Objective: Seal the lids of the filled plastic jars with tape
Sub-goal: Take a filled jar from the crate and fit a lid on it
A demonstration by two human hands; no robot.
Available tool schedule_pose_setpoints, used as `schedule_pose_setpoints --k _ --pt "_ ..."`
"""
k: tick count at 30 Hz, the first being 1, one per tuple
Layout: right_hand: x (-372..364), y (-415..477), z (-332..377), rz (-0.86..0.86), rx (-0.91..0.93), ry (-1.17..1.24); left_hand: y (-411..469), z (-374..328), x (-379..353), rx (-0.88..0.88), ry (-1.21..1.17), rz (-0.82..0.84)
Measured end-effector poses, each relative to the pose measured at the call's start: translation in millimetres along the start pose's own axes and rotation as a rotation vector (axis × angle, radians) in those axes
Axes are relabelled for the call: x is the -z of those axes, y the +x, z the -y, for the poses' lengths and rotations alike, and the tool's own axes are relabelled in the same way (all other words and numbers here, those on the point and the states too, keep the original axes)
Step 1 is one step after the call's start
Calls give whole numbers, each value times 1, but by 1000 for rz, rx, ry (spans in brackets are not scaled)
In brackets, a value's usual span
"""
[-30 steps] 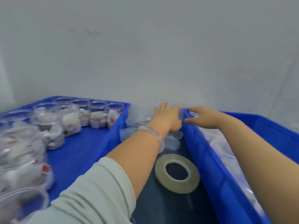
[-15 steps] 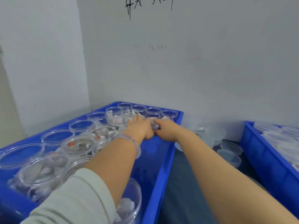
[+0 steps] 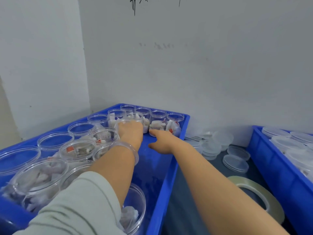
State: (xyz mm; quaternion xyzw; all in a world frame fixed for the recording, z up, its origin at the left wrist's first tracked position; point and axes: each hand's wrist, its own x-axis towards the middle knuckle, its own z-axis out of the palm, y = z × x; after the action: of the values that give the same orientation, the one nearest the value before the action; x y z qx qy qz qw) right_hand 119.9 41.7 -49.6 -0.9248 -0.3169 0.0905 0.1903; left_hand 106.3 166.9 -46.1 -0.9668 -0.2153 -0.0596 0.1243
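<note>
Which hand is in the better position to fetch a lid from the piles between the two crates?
The right hand. It holds nothing and lies near the right wall of the crate, close to the lids; the left hand reaches to a jar farther left.

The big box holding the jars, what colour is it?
The box is bright blue, clearest in the head view.

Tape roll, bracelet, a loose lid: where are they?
Tape roll point(image 3: 271, 195), head view, flat top of the ring.
Bracelet point(image 3: 130, 147), head view, clear band over the wrist.
Loose lid point(image 3: 235, 162), head view, middle of its top.
</note>
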Motion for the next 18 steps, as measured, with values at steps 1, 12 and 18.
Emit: schedule_pose_setpoints --k 1,12,18 --pt "1 0 -2 -9 0 1 -1 0 4 9 -53 -13" --pt "45 -40 -53 -843 -77 511 -53 -97 116 -533 -400 -591" --pt "50 -83 -95 -914 -138 531 -65 -133 102 -485 -1003 -586"
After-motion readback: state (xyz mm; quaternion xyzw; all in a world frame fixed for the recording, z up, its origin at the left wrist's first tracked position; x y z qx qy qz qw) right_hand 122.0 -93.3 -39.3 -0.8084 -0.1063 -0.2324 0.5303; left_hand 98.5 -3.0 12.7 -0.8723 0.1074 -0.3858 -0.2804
